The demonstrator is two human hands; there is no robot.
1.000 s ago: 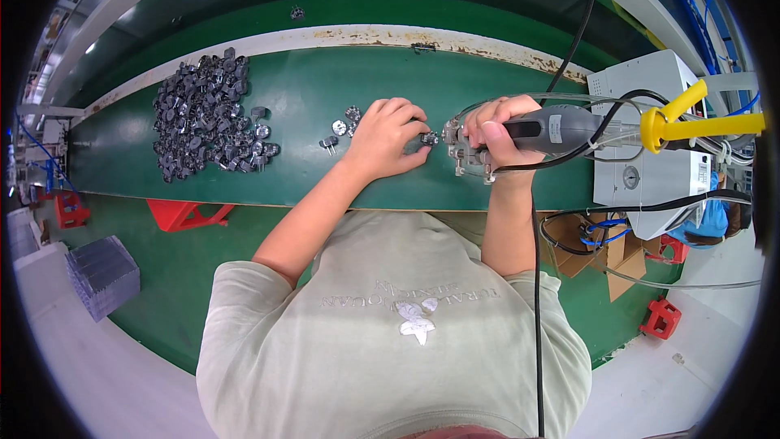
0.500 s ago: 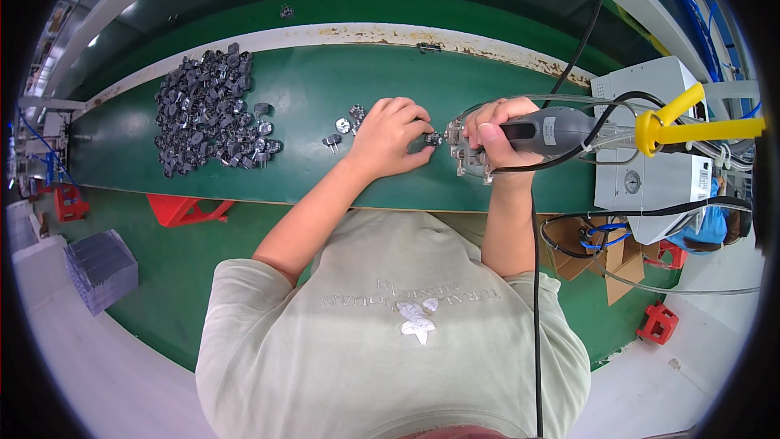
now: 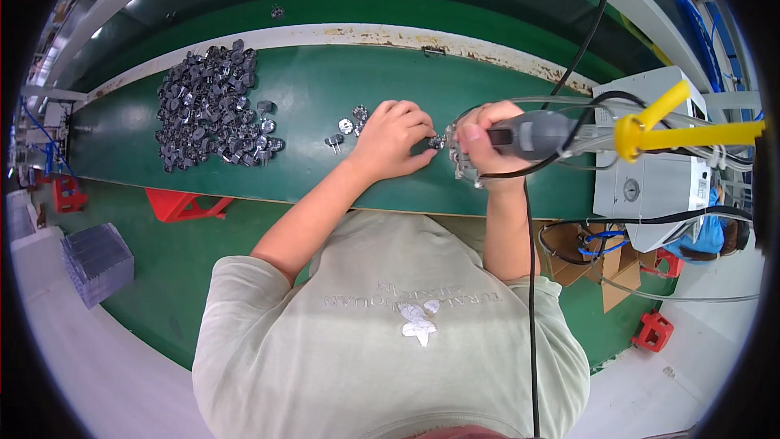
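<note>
Little has changed over the last second: both hands keep the same posture at the middle of the green work surface [image 3: 325,89], and the heap of dark parts and the loose pieces lie where they lay; only the view has shifted slightly. The left hand [image 3: 392,140] rests palm down on the surface with the forearm running up from the lower left, its fingers curled and the fingertips [image 3: 424,143] pinched on a small metal part [image 3: 437,142] at their very ends. The right hand [image 3: 481,146] is wrapped in a full grip around the grey barrel of a powered hand tool [image 3: 536,135], the forearm rising almost straight from below; the tool's working end meets the small part just beyond the left fingertips, above a small clear fixture [image 3: 461,164] that sits under the right fingers. A black cable [image 3: 528,276] hangs from the tool past the right wrist. A few loose parts [image 3: 348,128] lie just behind the left knuckles, and the pile of dark parts [image 3: 210,107] sits well apart on the far side of that hand. Beyond the tool's rear stands a grey control box [image 3: 650,187] with a yellow bracket [image 3: 658,126] above it.
</note>
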